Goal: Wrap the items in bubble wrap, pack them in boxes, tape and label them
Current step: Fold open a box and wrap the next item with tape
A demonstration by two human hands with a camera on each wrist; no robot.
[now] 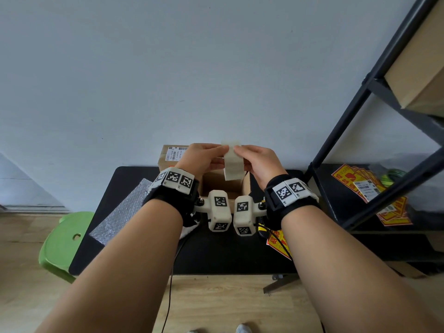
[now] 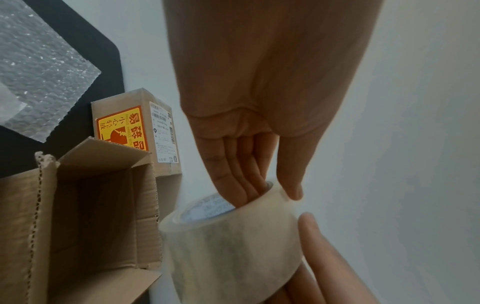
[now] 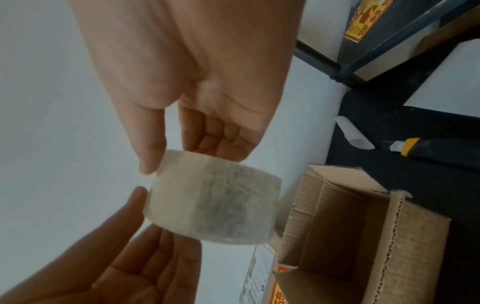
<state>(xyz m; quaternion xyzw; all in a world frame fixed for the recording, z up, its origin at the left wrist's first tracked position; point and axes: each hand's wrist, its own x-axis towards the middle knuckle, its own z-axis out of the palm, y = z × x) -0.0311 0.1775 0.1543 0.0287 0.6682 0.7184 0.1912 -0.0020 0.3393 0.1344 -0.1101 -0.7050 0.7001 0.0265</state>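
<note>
A roll of whitish packing tape [image 1: 231,164] [image 2: 231,246] [image 3: 215,207] is held upright in the air by both hands, just above an open cardboard box [image 1: 246,186] [image 2: 91,205] [image 3: 363,226]. My left hand [image 1: 222,156] [image 2: 272,193] has its fingers inside the roll's core and its thumb on the outer face. My right hand [image 1: 241,157] [image 3: 188,153] pinches the roll's other edge, thumb on the outside, fingers curled behind. The box's flaps stand up, and what shows of its inside holds nothing.
A sealed box [image 1: 173,152] [image 2: 145,131] with a shipping label and fragile sticker stands against the wall. Bubble wrap [image 1: 122,210] [image 2: 39,72] lies on the black table [image 1: 216,255] at left. A utility knife [image 3: 415,148] lies at right. Nearby are fragile stickers [image 1: 355,181], a black shelf rack [image 1: 360,140] and a green stool [image 1: 62,243].
</note>
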